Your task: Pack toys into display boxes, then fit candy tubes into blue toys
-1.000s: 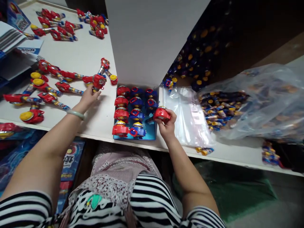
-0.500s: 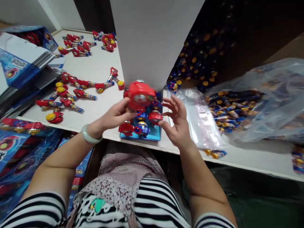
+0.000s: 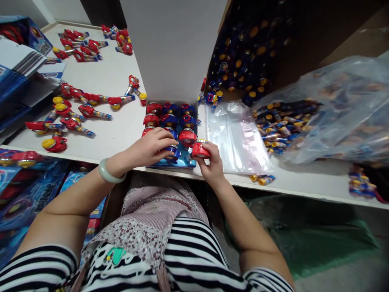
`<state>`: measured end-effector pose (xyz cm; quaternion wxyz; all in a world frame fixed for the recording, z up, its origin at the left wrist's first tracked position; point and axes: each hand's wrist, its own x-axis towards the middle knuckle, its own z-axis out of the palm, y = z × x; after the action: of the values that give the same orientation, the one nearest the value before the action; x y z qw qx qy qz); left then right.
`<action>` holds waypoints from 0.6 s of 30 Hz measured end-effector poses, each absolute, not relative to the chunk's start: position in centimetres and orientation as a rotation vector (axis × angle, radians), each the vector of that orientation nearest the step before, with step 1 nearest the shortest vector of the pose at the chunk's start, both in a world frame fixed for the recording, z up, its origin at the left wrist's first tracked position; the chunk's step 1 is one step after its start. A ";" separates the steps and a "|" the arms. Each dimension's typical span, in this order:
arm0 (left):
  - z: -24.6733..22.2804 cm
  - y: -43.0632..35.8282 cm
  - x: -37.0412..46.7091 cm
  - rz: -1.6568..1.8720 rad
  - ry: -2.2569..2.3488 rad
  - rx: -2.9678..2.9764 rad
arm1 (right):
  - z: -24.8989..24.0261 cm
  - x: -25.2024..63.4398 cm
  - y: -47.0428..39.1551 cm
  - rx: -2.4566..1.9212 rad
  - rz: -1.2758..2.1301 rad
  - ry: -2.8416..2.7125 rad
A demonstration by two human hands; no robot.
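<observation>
A display box [image 3: 190, 163] with a blue inside stands at the table's front edge, packed with rows of red toys [image 3: 151, 119] and blue toys [image 3: 169, 120] with round tops. My right hand [image 3: 211, 162] pinches another red round-topped toy [image 3: 200, 150] between thumb and fingers at the box's front right corner. Just behind it sits a red toy [image 3: 187, 137] in the right column. Over the box's front left part lies my left hand [image 3: 156, 146], its fingers stretched and slightly apart. The fingertips reach a blue toy [image 3: 172, 152] in the middle column and hide the toys beneath.
The box's tall white lid [image 3: 170, 48] rises behind. Loose red toys with tubes [image 3: 94, 112] lie at left, beside stacked flat boxes [image 3: 21, 61]. At right are clear plastic bags [image 3: 227, 138], a bag of small tubes [image 3: 285, 125], and a dark carton of blue toys [image 3: 240, 65].
The red toy held up by my left hand is gone from above the box. My right hand now grips a red toy at the front right; my left hand has lowered onto the toys.
</observation>
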<state>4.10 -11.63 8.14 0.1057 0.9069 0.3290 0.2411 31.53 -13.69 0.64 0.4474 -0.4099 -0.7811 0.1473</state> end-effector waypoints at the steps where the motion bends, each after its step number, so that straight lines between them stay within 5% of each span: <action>1: 7.9 -11.7 4.3 0.701 0.965 2.687 | 0.7 31.2 -13.9 -1.015 0.380 -1.978; 11: 7.9 -12.4 3.3 0.886 0.989 2.448 | 1.7 31.4 -14.5 -1.041 0.714 -2.177; 15: 11.6 -8.9 -1.3 1.399 1.290 1.908 | 6.8 33.5 -8.7 -1.039 0.642 -2.071; 18: 16.0 -3.0 -3.6 1.433 1.320 1.436 | 12.5 32.4 0.5 -1.074 0.610 -1.799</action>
<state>-3.58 -3.03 16.04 0.3528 0.5549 0.5104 0.5541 32.41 0.49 12.48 0.4614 -0.4365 -0.7315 0.2479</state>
